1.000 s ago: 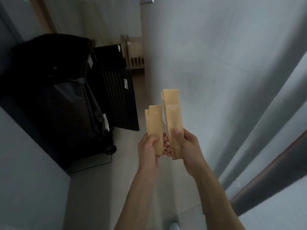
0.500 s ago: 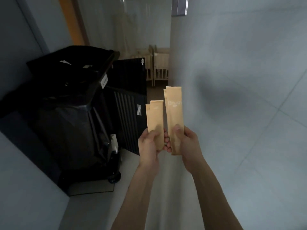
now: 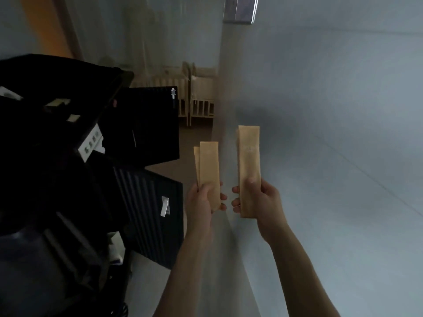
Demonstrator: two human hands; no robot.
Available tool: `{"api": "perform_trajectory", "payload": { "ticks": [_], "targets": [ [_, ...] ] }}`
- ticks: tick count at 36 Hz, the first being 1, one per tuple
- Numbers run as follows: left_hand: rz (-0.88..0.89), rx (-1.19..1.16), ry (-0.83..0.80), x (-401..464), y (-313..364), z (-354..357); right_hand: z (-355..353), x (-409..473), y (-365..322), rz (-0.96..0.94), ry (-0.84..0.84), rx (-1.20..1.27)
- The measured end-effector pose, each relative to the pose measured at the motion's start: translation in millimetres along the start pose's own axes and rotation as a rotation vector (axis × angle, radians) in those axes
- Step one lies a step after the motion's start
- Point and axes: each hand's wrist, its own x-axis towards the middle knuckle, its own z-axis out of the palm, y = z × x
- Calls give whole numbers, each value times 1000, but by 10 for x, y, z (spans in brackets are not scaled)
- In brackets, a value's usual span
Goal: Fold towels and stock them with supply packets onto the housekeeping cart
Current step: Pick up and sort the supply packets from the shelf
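Observation:
My left hand point(image 3: 201, 202) grips the lower end of two short tan paper packets point(image 3: 208, 165), held upright and overlapping. My right hand point(image 3: 258, 200) grips a longer tan packet point(image 3: 249, 152) with faint white print, also upright; a second one seems to lie behind it. A small gap separates the two hands in front of me. The black housekeeping cart point(image 3: 57, 156) stands to the left, dark, with small white items on its top.
A black slatted panel point(image 3: 148, 216) with a white tag leans beside the cart. Light wooden crib-like frames point(image 3: 196, 92) stand at the far end of the narrow corridor. A grey tiled wall point(image 3: 332, 110) runs close along the right.
The view has swung closer to the cart and up. My hands have drawn apart; the two packet bundles no longer touch.

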Motion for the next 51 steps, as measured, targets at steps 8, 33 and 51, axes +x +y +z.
{"api": "perform_trajectory", "payload": {
  "ticks": [8,33,51],
  "targets": [
    [-15,-10,37,1052,-98,63,376,1010,89,-15,-30,-16],
    [240,-79,438,4387,284,550,1869,4755,-72,21,-560,94],
    [422,-173,947,6018,981,-597,4073,5947,40,3,-1076,-103]
  ]
}}
